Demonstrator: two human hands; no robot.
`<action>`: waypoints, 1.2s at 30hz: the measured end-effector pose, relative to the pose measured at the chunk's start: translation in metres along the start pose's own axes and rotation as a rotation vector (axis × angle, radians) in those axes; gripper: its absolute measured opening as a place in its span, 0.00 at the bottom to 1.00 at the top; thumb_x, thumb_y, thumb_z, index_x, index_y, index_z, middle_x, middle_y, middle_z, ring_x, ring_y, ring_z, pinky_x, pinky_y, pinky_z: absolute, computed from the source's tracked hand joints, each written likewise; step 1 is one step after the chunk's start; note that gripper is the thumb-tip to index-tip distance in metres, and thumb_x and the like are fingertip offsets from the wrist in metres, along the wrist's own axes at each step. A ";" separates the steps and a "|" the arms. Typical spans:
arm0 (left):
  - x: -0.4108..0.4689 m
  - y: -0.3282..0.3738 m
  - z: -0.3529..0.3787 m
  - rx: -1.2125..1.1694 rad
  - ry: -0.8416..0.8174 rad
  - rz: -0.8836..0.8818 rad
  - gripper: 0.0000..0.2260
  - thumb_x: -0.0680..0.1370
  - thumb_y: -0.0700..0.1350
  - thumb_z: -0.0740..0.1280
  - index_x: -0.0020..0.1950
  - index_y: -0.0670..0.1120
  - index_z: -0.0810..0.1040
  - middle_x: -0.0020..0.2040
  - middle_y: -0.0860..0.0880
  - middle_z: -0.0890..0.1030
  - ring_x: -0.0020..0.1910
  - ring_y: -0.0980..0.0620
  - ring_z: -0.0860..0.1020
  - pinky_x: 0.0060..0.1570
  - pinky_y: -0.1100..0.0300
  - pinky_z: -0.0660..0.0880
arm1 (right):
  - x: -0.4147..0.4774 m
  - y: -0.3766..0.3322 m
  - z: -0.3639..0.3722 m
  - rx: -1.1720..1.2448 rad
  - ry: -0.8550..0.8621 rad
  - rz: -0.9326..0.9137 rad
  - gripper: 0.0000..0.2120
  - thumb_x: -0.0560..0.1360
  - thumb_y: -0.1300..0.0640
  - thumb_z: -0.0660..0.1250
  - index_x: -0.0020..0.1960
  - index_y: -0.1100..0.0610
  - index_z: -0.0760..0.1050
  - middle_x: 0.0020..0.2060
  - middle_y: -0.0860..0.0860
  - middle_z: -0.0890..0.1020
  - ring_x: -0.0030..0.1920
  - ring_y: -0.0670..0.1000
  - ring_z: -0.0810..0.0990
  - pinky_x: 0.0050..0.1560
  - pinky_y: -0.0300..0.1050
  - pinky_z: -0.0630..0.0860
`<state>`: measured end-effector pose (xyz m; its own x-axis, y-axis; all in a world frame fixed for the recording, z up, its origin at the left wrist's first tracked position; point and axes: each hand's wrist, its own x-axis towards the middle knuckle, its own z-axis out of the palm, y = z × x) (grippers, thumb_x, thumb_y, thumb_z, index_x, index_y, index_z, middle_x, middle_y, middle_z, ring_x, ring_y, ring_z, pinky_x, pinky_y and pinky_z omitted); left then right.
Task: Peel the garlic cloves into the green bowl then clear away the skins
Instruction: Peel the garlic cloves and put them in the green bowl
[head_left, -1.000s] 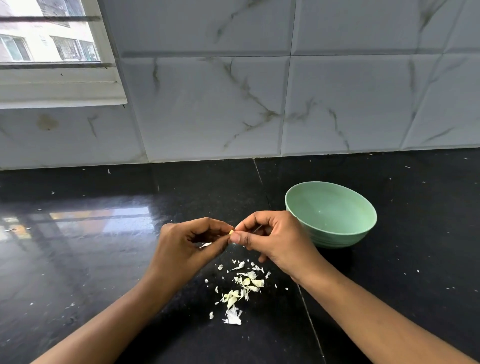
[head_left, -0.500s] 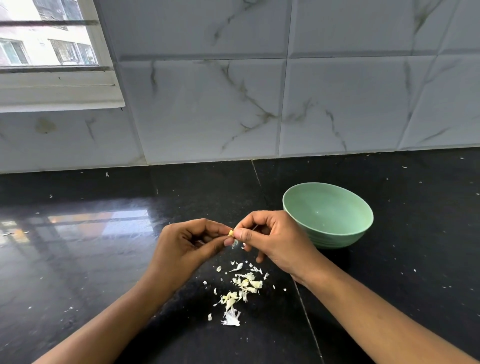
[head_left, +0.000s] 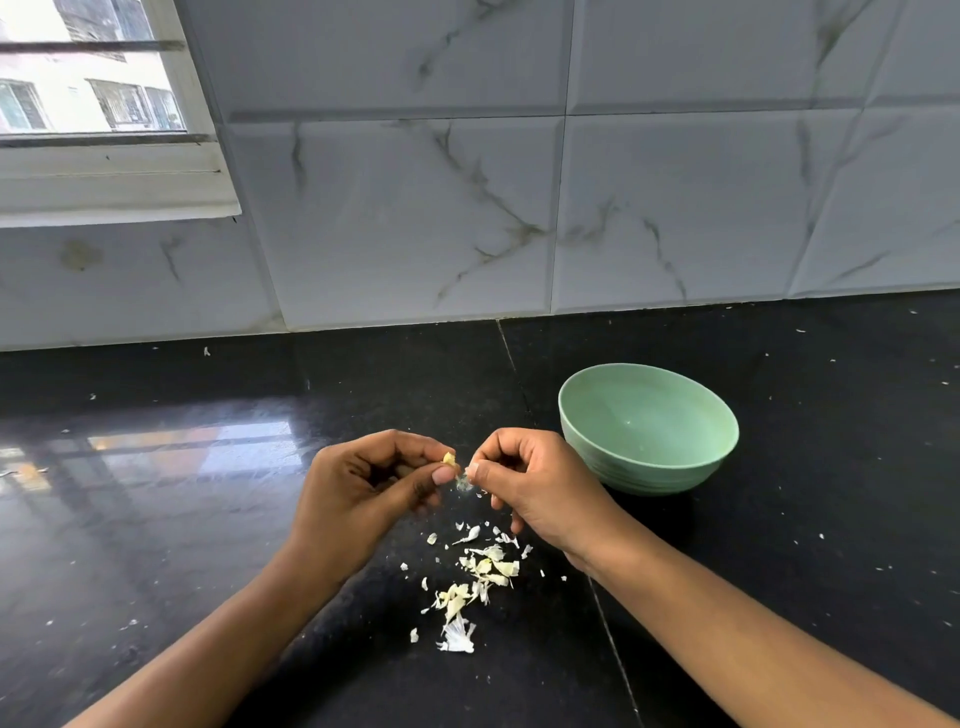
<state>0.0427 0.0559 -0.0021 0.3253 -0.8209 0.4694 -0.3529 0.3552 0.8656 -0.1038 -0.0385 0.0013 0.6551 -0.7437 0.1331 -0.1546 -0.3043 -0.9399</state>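
Garlic clove (head_left: 449, 458) up off the table (head_left: 156, 519), pinched between thumb and forefinger in the left hand (head_left: 363, 488) grip, only its pale tip peeping out. Right beside it, the right hand (head_left: 535, 488) grip nips a thin wisp of skin (head_left: 463, 483) hanging off the clove, other fingers curled under. Below both hands, loose skins (head_left: 480, 577) lie scattered in a small heap. Over on the right, the bowl (head_left: 649, 470) sits upright, close by the right hand.
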 end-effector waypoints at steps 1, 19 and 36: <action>0.000 0.000 0.001 -0.034 0.008 -0.032 0.04 0.68 0.43 0.76 0.39 0.52 0.85 0.35 0.44 0.84 0.29 0.52 0.80 0.31 0.63 0.77 | 0.001 0.000 -0.001 -0.005 0.016 0.003 0.07 0.72 0.58 0.69 0.36 0.54 0.77 0.29 0.51 0.76 0.30 0.48 0.73 0.26 0.41 0.71; 0.004 -0.003 0.003 -0.276 -0.059 -0.475 0.06 0.63 0.42 0.73 0.39 0.46 0.85 0.36 0.44 0.82 0.29 0.54 0.78 0.26 0.64 0.75 | 0.002 -0.004 -0.021 -0.647 -0.050 -0.242 0.09 0.73 0.59 0.64 0.46 0.47 0.81 0.39 0.44 0.83 0.40 0.42 0.81 0.46 0.42 0.76; 0.002 -0.001 0.003 -0.153 -0.089 -0.315 0.07 0.64 0.39 0.73 0.42 0.41 0.83 0.29 0.45 0.80 0.26 0.54 0.77 0.26 0.64 0.75 | -0.001 -0.006 -0.016 -0.657 0.103 -0.648 0.06 0.71 0.49 0.69 0.45 0.50 0.81 0.40 0.43 0.81 0.35 0.43 0.79 0.33 0.43 0.77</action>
<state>0.0410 0.0518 -0.0028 0.3170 -0.9341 0.1644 -0.1101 0.1360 0.9846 -0.1158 -0.0454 0.0121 0.6964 -0.3499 0.6266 -0.1899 -0.9318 -0.3093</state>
